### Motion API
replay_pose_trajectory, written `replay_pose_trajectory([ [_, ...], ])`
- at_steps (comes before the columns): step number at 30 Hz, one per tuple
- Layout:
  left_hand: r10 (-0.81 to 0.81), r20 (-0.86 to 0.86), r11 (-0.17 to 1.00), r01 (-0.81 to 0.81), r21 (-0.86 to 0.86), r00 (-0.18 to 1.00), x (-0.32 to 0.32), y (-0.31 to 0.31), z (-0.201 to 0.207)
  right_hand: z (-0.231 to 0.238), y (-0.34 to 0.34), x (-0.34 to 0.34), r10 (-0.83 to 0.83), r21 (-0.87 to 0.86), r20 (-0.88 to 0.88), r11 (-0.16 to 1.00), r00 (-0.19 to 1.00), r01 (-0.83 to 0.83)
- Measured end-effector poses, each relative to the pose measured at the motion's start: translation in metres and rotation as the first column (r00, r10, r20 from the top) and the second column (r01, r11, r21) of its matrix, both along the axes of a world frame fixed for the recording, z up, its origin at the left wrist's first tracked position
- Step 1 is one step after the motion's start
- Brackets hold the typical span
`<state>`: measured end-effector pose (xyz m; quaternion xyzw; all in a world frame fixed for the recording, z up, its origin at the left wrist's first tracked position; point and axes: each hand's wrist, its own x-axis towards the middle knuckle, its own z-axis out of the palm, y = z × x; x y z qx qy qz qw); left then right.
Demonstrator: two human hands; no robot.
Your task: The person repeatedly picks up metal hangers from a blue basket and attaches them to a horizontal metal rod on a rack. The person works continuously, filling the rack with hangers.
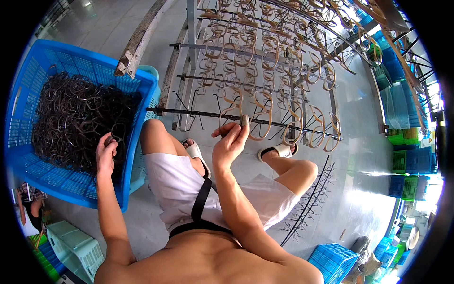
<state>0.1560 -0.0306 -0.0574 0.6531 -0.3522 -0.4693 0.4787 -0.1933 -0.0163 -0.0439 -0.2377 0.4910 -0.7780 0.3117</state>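
Many dark looped frames (78, 120) lie below the left grip (106, 154).

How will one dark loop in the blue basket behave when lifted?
The dark loops look thin, so one is probably light. They lie jumbled in the blue basket, so neighbours may snag. Their shine hints at slipperiness.
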Motion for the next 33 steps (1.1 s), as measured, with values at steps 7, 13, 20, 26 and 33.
replay_pose_trajectory([
  [7, 0.029, 0.023, 0.998, -0.028, -0.052, 0.999, -0.006, 0.000, 0.002, 0.002, 0.001, 0.002, 0.028, 0.020, -0.011, 0.999, 1.000, -0.027],
  [13, 0.062, 0.025, 0.995, -0.060, -0.080, 0.998, -0.024, 0.000, 0.011, -0.004, 0.001, 0.005, 0.055, 0.038, -0.029, 0.998, 0.998, -0.054],
  [20, 0.072, 0.007, 0.994, -0.071, -0.088, 0.997, -0.032, 0.001, 0.007, 0.010, 0.005, 0.007, 0.106, 0.041, 0.046, 0.993, 0.993, -0.108],
  [26, 0.069, 0.009, 0.993, -0.068, -0.098, 0.998, -0.034, 0.000, 0.002, 0.014, 0.001, 0.014, 0.143, 0.069, 0.007, 0.987, 0.990, -0.143],
  [33, 0.156, 0.000, 0.978, -0.154, -0.142, 0.988, -0.041, 0.001, -0.001, 0.002, 0.005, 0.022, 0.170, 0.158, -0.180, 0.977, 0.969, -0.142],
])
